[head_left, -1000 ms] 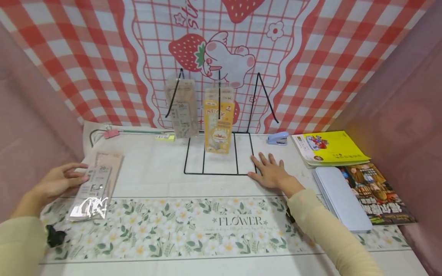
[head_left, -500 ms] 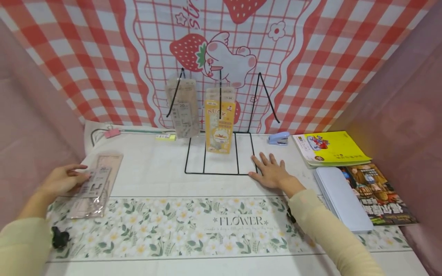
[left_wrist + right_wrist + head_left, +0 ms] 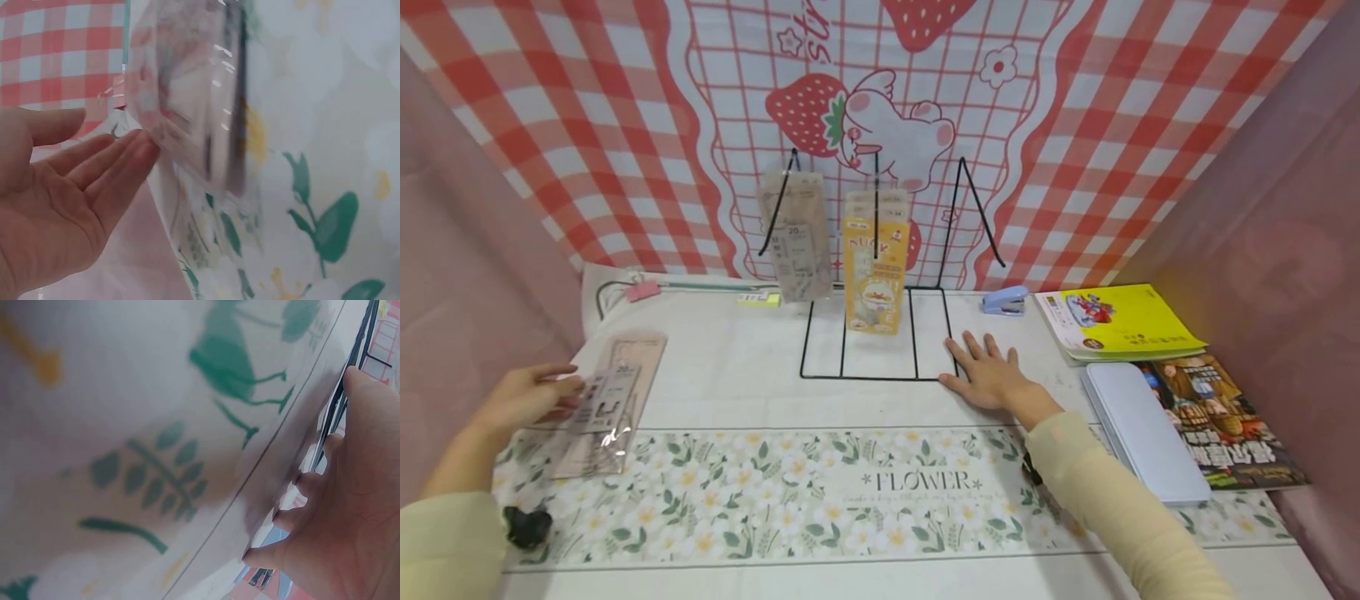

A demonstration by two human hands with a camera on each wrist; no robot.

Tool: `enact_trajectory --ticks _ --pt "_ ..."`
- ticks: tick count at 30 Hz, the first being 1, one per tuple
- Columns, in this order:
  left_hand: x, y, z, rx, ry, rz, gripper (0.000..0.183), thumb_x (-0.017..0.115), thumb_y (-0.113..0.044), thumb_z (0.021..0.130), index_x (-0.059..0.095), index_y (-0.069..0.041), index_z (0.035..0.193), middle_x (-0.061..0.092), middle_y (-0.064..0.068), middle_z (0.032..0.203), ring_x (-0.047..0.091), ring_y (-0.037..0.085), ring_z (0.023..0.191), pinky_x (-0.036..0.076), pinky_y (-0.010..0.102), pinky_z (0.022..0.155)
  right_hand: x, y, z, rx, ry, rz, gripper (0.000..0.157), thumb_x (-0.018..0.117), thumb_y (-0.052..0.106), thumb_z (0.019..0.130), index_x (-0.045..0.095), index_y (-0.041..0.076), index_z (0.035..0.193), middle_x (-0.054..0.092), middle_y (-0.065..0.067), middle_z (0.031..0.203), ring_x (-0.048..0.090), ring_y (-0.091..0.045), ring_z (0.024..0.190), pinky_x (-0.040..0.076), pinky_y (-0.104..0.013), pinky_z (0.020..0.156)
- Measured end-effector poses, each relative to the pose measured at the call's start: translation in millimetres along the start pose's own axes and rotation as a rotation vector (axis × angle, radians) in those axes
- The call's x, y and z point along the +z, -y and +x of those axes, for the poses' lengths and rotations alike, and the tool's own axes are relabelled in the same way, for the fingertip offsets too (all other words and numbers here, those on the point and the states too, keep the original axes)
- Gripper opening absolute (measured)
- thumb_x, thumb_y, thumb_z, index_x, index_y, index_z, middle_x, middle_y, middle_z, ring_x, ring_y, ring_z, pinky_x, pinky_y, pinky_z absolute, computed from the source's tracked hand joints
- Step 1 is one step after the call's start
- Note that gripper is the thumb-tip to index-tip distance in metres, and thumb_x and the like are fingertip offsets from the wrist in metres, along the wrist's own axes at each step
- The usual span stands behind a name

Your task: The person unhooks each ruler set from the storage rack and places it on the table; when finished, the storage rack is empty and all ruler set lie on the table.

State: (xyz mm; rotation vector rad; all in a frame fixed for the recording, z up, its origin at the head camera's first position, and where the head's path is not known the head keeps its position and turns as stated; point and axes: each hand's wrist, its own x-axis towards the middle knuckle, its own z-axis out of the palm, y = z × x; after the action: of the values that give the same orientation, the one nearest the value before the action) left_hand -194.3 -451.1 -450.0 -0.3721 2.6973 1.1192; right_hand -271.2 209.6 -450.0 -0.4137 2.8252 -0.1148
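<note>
My left hand (image 3: 527,400) is at the table's left side, beside clear-wrapped pale pink packets (image 3: 625,375) that lie overlapping. In the left wrist view the hand (image 3: 62,200) has its thumb held apart and its fingers fairly straight. Those fingertips touch or nearly touch the edge of the shiny wrapper (image 3: 194,94). My right hand (image 3: 988,375) lies flat with spread fingers, at the right side of a black wire rack's base (image 3: 880,378); the right wrist view shows its fingertips down at the wire. From the rack's hooks hang a pale pink packet (image 3: 801,258) and yellow packets (image 3: 876,292).
A blue stapler (image 3: 1003,301) sits right of the rack. Further right are a yellow book (image 3: 1127,321), a pale case (image 3: 1142,433) and a dark magazine (image 3: 1225,417). At the back left lie a pink clip (image 3: 642,291) and a small yellow item (image 3: 758,299).
My left hand has drawn slightly left, off the packets' surface to their edge. The upper loose packet, raised earlier, now lies lower over the other. My right hand stays in place.
</note>
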Motion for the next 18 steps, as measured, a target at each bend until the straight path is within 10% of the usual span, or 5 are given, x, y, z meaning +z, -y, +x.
enact_trajectory --ticks 5,12,18 --pt "-3.7 2.7 7.8 0.014 0.026 0.030 0.068 0.044 -0.033 0.099 0.029 0.020 0.139 0.072 0.012 0.093 0.067 0.006 0.074 0.061 0.027 0.064 -0.6 0 0 0.003 0.002 -0.002 0.076 0.030 0.067 0.095 0.007 0.028 0.156 0.002 -0.011 0.165 0.000 -0.046 0.150 0.006 -0.077 0.114" --pt "-2.4 -73.6 -24.0 0.107 -0.079 0.346 0.055 0.040 -0.023 0.097 0.041 0.021 0.129 0.055 0.043 0.116 0.061 0.051 0.093 0.055 0.055 0.075 2.3 -1 2 -0.003 0.003 -0.007 0.076 0.029 0.068 0.095 0.007 0.029 0.156 0.002 -0.010 0.165 0.000 -0.045 0.150 0.006 -0.077 0.115" --pt "18.5 -131.4 -10.7 0.185 -0.094 0.297 0.058 0.037 -0.033 0.100 0.041 0.011 0.137 0.057 0.037 0.123 0.056 0.053 0.109 0.051 0.060 0.082 1.3 -2 2 -0.001 0.014 -0.002 0.076 0.029 0.070 0.094 0.006 0.031 0.156 0.001 -0.009 0.165 -0.001 -0.045 0.150 0.005 -0.076 0.115"
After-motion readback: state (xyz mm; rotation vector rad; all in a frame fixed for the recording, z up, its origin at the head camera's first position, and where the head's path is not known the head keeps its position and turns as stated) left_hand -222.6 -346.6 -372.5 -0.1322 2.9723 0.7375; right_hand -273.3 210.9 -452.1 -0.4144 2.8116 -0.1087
